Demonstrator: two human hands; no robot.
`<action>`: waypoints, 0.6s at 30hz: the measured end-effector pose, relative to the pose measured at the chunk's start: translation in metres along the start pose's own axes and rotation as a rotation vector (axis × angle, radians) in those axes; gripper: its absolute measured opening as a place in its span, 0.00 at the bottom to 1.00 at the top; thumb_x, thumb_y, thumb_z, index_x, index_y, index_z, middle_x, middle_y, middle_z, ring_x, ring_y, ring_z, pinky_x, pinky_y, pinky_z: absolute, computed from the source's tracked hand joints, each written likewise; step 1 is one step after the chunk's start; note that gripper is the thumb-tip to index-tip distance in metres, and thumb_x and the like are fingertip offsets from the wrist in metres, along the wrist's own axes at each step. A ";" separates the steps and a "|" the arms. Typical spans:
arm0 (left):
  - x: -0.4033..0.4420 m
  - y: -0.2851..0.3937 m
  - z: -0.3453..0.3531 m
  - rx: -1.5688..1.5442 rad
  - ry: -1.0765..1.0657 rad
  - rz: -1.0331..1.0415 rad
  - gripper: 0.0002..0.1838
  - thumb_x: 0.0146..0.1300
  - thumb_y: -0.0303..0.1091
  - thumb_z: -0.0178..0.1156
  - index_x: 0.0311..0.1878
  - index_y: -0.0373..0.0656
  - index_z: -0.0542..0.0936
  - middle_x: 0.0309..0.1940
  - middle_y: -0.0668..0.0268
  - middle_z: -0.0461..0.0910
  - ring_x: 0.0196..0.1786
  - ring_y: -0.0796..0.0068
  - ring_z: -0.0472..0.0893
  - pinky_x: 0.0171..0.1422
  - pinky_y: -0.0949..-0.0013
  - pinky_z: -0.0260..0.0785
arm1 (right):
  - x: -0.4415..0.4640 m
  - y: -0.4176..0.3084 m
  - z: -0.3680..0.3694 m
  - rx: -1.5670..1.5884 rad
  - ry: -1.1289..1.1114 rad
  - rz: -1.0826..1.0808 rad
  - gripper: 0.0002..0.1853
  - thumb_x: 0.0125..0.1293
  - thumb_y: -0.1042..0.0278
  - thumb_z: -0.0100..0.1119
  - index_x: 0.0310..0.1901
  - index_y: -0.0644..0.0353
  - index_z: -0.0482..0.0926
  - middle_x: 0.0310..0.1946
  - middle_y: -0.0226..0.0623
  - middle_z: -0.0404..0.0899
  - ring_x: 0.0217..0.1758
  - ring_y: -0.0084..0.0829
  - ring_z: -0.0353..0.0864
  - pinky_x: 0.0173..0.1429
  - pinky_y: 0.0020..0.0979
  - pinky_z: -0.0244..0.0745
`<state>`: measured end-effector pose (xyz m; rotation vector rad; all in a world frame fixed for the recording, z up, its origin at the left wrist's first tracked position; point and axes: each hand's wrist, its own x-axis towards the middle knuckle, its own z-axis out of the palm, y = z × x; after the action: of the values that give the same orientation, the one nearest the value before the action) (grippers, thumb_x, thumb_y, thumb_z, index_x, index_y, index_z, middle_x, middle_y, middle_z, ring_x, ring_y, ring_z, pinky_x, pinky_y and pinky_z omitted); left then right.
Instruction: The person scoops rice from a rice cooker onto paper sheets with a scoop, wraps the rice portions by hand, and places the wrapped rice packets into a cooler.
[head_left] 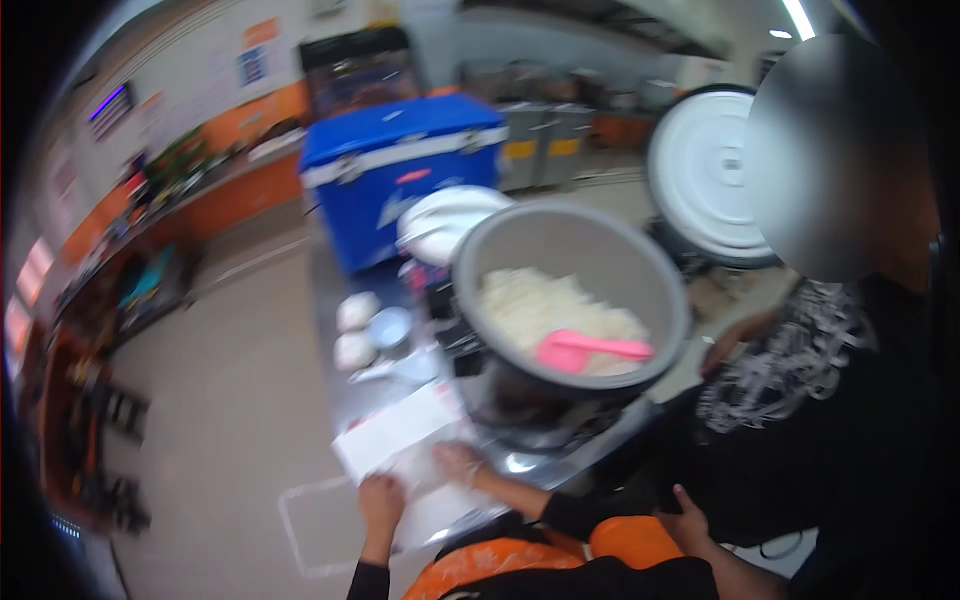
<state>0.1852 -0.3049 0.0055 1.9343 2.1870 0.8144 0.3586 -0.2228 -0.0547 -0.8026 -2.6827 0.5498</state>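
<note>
My left hand (382, 496) rests at the lower left edge of a white sheet or box lid (398, 428) on the metal table; its fingers look curled, with nothing clear in them. My right hand (460, 463) lies on the clear or white film (428, 490) in front, its fingers spread, blurred by motion. Beyond my right hand stands a large rice pot (660, 290) with white rice (540, 308) and a pink paddle (590, 350) in it. A small light-blue cup (390, 328), white round items (357, 330) and a white spoon (405, 370) sit behind the sheet.
A blue cooler box (400, 170) stands at the table's far end, with a white cloth bundle (450, 220) beside the pot. Close on my right is a person in black (790, 400); a round pot lid (705, 175) is behind. A lower-right hand (688, 525) seems to be theirs.
</note>
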 end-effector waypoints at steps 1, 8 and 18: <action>0.001 -0.004 0.016 0.027 0.086 -0.044 0.04 0.44 0.29 0.57 0.21 0.40 0.78 0.24 0.54 0.77 0.32 0.53 0.75 0.39 0.53 0.67 | -0.005 -0.010 -0.013 0.053 -0.009 -0.017 0.16 0.62 0.59 0.43 0.48 0.51 0.74 0.46 0.41 0.76 0.53 0.44 0.72 0.59 0.41 0.66; 0.029 0.016 0.000 0.153 0.044 -0.042 0.24 0.39 0.30 0.64 0.45 0.41 0.71 0.42 0.57 0.72 0.48 0.51 0.69 0.54 0.57 0.61 | 0.001 0.015 -0.034 0.096 0.034 -0.013 0.16 0.61 0.60 0.45 0.49 0.52 0.74 0.47 0.42 0.75 0.53 0.43 0.72 0.57 0.41 0.66; 0.013 0.003 -0.024 -0.227 -0.168 -0.072 0.18 0.55 0.32 0.59 0.48 0.33 0.75 0.41 0.54 0.77 0.45 0.53 0.75 0.51 0.63 0.69 | 0.009 0.034 -0.031 0.045 -0.072 -0.052 0.18 0.59 0.60 0.48 0.51 0.53 0.73 0.48 0.42 0.74 0.52 0.42 0.72 0.55 0.41 0.67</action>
<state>0.1753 -0.2999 0.0307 1.7388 1.9615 0.8167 0.3788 -0.1827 -0.0411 -0.7115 -2.7374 0.6355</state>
